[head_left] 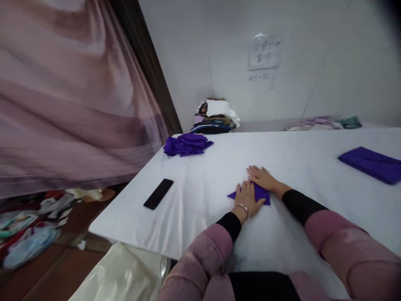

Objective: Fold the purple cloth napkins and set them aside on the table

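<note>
A small piece of purple cloth (262, 194), folded to a pointed shape, lies on the white-covered table (200, 184). My left hand (247, 200), with a bracelet at the wrist, rests flat over its left part, fingers stretched out. Just beyond, my right hand (262, 177) is laid flat along the cloth's far edge, its fingers pointing left. Both palms press down, so much of the cloth is hidden under them. One tip of it shows to the left of my left hand and a corner to the right.
Crumpled purple cloth (188, 144) lies at the far left of the table, a folded purple piece (371, 164) at the right. A black phone (158, 193) is near the left edge. Behind stands a stack of folded clothes (216, 117). A pink curtain (72, 92) hangs at left.
</note>
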A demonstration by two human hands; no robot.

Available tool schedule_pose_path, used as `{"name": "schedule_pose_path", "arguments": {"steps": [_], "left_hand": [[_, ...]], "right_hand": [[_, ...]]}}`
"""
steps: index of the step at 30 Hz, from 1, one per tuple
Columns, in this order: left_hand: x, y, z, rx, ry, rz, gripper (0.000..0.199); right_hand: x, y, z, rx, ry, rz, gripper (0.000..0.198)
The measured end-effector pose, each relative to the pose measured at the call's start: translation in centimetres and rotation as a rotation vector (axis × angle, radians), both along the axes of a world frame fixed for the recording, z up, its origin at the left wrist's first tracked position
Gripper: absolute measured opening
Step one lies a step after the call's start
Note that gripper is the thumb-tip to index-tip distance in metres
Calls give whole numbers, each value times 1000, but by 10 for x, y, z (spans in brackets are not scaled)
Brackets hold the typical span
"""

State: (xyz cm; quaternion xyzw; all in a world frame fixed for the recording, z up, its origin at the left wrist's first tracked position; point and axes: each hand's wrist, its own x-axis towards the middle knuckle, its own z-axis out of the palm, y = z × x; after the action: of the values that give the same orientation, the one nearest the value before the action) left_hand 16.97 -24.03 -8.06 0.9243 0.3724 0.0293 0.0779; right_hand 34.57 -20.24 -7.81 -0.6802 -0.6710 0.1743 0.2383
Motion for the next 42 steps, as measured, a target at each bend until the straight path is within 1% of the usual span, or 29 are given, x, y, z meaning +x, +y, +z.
{"name": "schedule_pose_path", "arguments": {"steps": [2, 4, 6, 8, 11, 14, 17, 21, 25, 27, 29, 31, 33, 35, 39, 42], "left_hand": [[1, -1, 1, 9, 11, -1, 81], [1, -1, 2, 13, 24, -2, 80], [1, -1, 3, 8, 30, -1, 79], [1, -1, 3, -2, 28, 3, 80], [2, 0, 3, -3, 12, 10, 81], [3, -1, 4, 6, -3, 3, 81], [3, -1, 4, 1, -3, 2, 81], [1, -1, 8, -31, 13, 8, 80], [2, 4, 20, -138, 35, 16, 79], [5, 8, 29, -163, 41, 24, 78], [11, 11, 36, -135, 30, -6, 76], [16, 15, 39, -99, 10, -82, 73], [21, 17, 37, -83, -8, -161, 71], [25, 18, 30, -81, -10, -213, 70], [26, 16, 16, -59, 11, -224, 69], [24, 15, 12, -26, 15, -225, 66]], "right_hand": [[13, -1, 16, 35, 106, -145, 49], [30, -5, 28, 58, 132, -295, 53], [43, -13, 35, 28, 167, -404, 55], [47, -23, 36, -53, 207, -446, 50], [38, -32, 30, -171, 249, -444, 39], [23, -29, 25, -226, 258, -435, 40], [14, -20, 26, -241, 271, -426, 40], [11, -12, 29, -259, 308, -437, 34], [13, -14, 27, -268, 350, -449, 28], [15, -15, 25, -264, 362, -446, 28], [17, -14, 24, -261, 368, -440, 28], [20, -13, 23, -265, 369, -436, 27], [22, -11, 23, -275, 368, -431, 26], [24, -9, 24, -292, 366, -421, 26], [28, -7, 24, -333, 349, -409, 24], [29, -6, 22, -336, 328, -402, 23]]}}
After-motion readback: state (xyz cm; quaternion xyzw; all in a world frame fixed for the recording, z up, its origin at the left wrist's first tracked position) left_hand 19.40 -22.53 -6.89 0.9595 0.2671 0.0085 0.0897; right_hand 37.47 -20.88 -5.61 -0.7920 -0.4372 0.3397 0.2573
